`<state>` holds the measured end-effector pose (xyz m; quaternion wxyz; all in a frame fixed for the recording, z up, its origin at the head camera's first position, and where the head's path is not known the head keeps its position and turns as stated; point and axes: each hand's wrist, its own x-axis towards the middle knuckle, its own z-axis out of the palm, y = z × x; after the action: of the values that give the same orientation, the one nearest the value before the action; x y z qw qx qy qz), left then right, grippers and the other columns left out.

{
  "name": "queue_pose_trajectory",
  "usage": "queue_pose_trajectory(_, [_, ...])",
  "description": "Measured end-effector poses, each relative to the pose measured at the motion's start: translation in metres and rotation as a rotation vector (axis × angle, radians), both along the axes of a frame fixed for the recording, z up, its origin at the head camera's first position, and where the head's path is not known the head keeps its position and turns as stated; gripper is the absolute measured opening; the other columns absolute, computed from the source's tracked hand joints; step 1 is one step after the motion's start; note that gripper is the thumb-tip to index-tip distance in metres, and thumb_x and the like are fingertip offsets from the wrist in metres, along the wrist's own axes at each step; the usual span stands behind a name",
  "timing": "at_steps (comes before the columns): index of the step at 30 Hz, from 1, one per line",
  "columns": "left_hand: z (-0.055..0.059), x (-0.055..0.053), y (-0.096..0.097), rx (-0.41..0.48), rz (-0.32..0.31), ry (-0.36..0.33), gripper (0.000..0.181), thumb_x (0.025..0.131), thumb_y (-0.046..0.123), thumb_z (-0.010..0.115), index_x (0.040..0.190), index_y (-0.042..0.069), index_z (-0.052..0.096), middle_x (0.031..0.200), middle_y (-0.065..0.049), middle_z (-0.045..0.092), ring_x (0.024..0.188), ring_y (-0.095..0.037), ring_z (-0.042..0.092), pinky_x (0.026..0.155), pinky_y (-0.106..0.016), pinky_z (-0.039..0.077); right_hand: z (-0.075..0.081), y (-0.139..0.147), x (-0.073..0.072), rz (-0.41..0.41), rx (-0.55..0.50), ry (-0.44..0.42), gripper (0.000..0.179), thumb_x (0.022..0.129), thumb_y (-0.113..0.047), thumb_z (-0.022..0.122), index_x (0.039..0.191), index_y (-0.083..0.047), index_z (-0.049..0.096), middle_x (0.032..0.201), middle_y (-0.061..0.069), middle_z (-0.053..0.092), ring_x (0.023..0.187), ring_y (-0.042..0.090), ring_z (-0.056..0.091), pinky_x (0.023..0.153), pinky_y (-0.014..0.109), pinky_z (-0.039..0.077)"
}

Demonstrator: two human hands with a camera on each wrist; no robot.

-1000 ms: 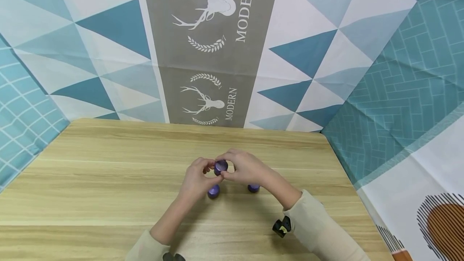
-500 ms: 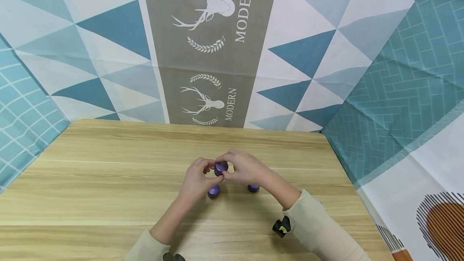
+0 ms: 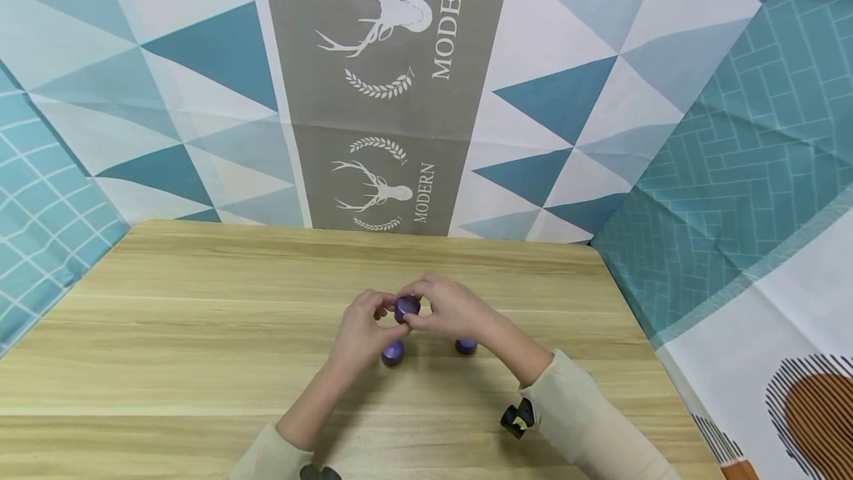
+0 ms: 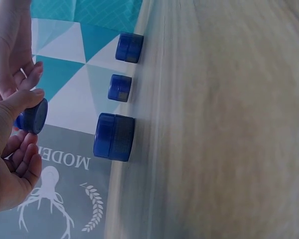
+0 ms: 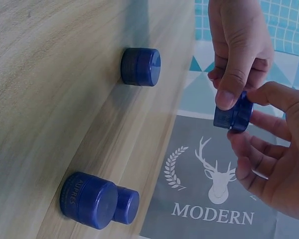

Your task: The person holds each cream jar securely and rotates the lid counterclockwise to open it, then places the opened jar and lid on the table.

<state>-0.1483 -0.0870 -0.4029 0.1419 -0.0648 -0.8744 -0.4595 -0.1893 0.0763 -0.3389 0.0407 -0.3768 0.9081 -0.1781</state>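
Patterned cloth covers the far side of the room, at the person's twelve o'clock: blue and white triangles flank a grey band printed with white deer heads and the word MODERN. Before it I see a pale wood-grain table. Two bare hands in beige sleeves reach in from six o'clock and meet over the table's middle, around a blue-purple jar held clear of the wood. At the jar's eight o'clock, the left hand pinches it between thumb and fingers; at three o'clock, the right hand grips it too, thumb and fingers curled about it. Three more jars of similar colour stand upright on the table. From the held one, the first jar sits near six o'clock, the second jar at four, partly hidden by the right arm. In the left wrist view, a smaller third jar appears between those two.
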Motion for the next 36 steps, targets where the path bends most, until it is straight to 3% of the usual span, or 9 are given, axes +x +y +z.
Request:
queue_pose_trajectory(8, [-0.0020,-0.0005,-0.0004,0.000,0.000,-0.001,0.032,0.069,0.017,0.080,0.095,0.005,0.067,0.088,-0.006,0.062,0.081,-0.021,0.055,0.072,-0.028,0.047,-0.0009,0.0025,-0.0001,0.041,-0.004,-0.021,0.042,0.086,-0.025,0.062,0.127,-0.017,0.057,0.118,0.004,0.060,0.074,0.012,0.054,0.063,0.021,0.044])
queue_pose_trajectory(13, [-0.0012,0.0000,-0.0012,-0.005,0.001,0.000,0.034,0.069,0.018,0.081,0.097,0.007,0.068,0.088,-0.001,0.062,0.081,-0.019,0.055,0.073,-0.028,0.047,-0.0007,0.0021,-0.0007,-0.012,-0.014,-0.028,0.045,0.088,-0.037,0.061,0.126,-0.013,0.058,0.117,0.004,0.061,0.090,0.014,0.060,0.080,0.029,0.050])
queue_pose_trajectory(16, [-0.0008,0.0008,-0.0012,-0.005,0.001,-0.006,0.034,0.068,0.019,0.081,0.098,0.007,0.068,0.088,-0.001,0.062,0.082,-0.019,0.055,0.073,-0.027,0.047,-0.0011,0.0007,-0.0014,-0.020,-0.015,-0.023,0.042,0.087,-0.036,0.063,0.120,-0.011,0.061,0.112,0.004,0.063,0.101,0.016,0.060,0.087,0.032,0.049])
queue_pose_trajectory(26, [-0.0034,0.0007,-0.0017,0.001,-0.003,0.012,0.032,0.068,0.014,0.080,0.095,0.004,0.067,0.087,-0.006,0.062,0.081,-0.025,0.056,0.071,-0.026,0.046,-0.0008,0.0005,0.0005,0.039,0.020,-0.011,0.040,0.085,-0.027,0.063,0.125,-0.019,0.059,0.116,0.002,0.061,0.085,0.010,0.053,0.073,0.023,0.046])
queue_pose_trajectory(32, [-0.0040,0.0005,-0.0022,-0.010,-0.003,0.043,0.032,0.068,0.015,0.081,0.095,0.004,0.068,0.086,-0.005,0.062,0.080,-0.023,0.055,0.070,-0.026,0.046,-0.0002,0.0006,0.0022,-0.016,-0.017,-0.032,0.046,0.087,-0.038,0.061,0.127,-0.013,0.057,0.118,0.005,0.061,0.098,0.016,0.059,0.084,0.032,0.049])
queue_pose_trajectory(36, [-0.0041,0.0011,-0.0019,-0.014,0.002,0.031,0.033,0.068,0.017,0.081,0.096,0.006,0.068,0.086,0.000,0.062,0.080,-0.019,0.055,0.071,-0.025,0.047,-0.0005,0.0003,0.0010,0.010,-0.015,-0.001,0.039,0.087,-0.032,0.063,0.119,-0.010,0.063,0.110,0.004,0.064,0.099,0.016,0.060,0.085,0.031,0.050])
